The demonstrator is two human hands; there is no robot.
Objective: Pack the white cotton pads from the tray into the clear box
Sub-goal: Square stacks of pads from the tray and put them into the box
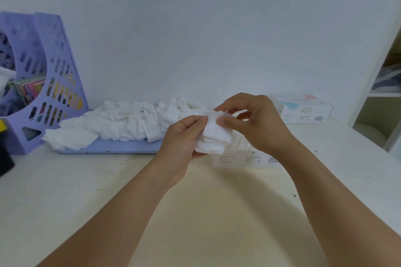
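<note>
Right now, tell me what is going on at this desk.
A person is gathering white cotton pads. The left hand grips a small stack of pads while the right hand pinches its top edge, just above the clear box on the table. A large loose heap of pads still lies on the lilac tray, so most of the packing is left.

A lilac perforated file holder (43, 76) is set at the far left against the pale wall (195, 28), with colourful books (30, 91) stacked inside it. A black and yellow object (4, 147) is cut off by the left edge. At the far right, an open shelf unit (382, 97) is seen beside the off-white table (130, 191).
</note>
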